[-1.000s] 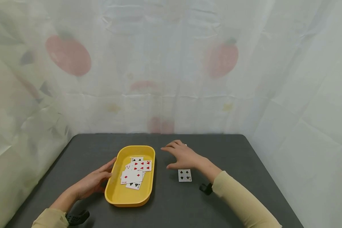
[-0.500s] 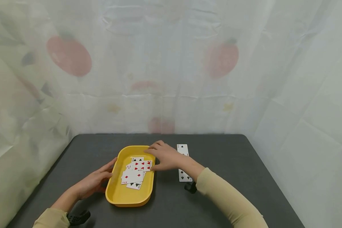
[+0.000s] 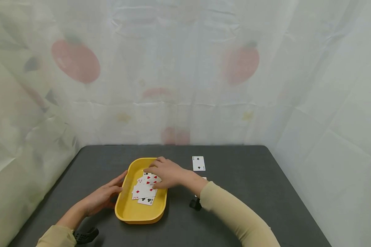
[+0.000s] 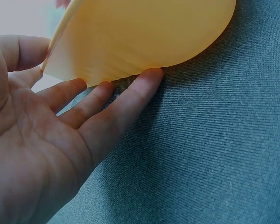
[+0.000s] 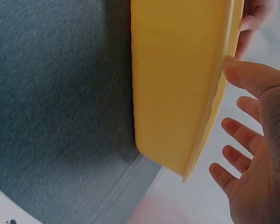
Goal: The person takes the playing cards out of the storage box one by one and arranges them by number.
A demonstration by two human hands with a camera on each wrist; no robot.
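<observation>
A yellow oval tray (image 3: 133, 216) sits on the dark grey table and holds several face-up playing cards (image 3: 144, 192). My right hand (image 3: 161, 172) hovers over the tray's far right part with its fingers spread above the cards, and in the right wrist view the right hand (image 5: 252, 154) is spread beside the tray (image 5: 177, 79), holding nothing. Against the tray's left outer wall rests my left hand (image 3: 106, 193). The left wrist view shows the left hand (image 4: 84, 98) with straight fingers touching the tray (image 4: 140, 32).
A spade card (image 3: 199, 163) lies face up on the table (image 3: 241, 178) right of the tray. A second card (image 3: 204, 178) is mostly hidden under my right forearm, its corner (image 5: 0, 211) showing. A pale printed curtain surrounds the table.
My right hand has moved left from the table cards to above the tray, uncovering the far spade card. The forearm now covers the nearer card. The left hand has stayed put.
</observation>
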